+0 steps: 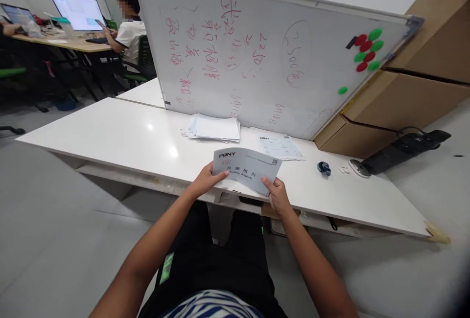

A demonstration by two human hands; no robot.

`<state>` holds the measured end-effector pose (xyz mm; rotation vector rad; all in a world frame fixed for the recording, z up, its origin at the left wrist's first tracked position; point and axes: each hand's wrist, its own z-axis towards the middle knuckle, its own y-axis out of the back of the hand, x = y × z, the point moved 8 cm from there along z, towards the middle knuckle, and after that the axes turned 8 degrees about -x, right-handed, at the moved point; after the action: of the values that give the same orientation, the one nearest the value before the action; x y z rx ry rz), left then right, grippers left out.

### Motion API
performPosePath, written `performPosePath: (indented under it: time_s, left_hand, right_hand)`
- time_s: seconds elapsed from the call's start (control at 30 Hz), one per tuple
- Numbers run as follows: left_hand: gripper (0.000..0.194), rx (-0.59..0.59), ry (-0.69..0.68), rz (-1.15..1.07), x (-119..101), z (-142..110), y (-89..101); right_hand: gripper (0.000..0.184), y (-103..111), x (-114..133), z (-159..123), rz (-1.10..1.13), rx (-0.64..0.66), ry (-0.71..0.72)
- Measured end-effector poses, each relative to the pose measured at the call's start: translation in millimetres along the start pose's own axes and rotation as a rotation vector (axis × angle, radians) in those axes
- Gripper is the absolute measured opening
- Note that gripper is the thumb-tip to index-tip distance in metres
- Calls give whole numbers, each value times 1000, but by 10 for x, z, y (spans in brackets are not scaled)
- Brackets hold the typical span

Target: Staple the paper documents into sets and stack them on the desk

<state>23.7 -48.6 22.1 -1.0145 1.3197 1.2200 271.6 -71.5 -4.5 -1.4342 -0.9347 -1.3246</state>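
A white desk (121,132) spans the view, and a whiteboard (271,83) stands along its back, with cardboard boxes (407,95) at the right end and a black bottle (394,151) leaning beside them. The person faces two lots of paper on the desk: an uneven paper stack (215,128) and, to its right, some printed sheets (279,147). The testing report (246,164) is held over the desk's front edge, slightly bowed, print upward. The left hand (207,181) pinches its left side and the right hand (278,195) its lower right, both thumbs on top. Picking up seems done; the report is not yet set down, and whether it is one sheet or several cannot be told. How many papers remain to be handled is likewise unclear.
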Motion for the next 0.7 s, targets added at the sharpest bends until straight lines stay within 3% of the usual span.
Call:
performPosePath:
  time_s: [0.2, 0.47, 0.7]
  left_hand:
    - [44, -4, -87, 176, 126, -39, -118]
    - [37, -85, -194, 350, 231, -212, -168]
    - [35, -132, -150, 302, 245, -256, -175]
  right_hand:
    - [41, -83, 157, -149, -302, -3, 147]
    - [36, 47, 46, -350, -562, 53, 259]
    - [40, 101, 73, -410, -531, 57, 247]
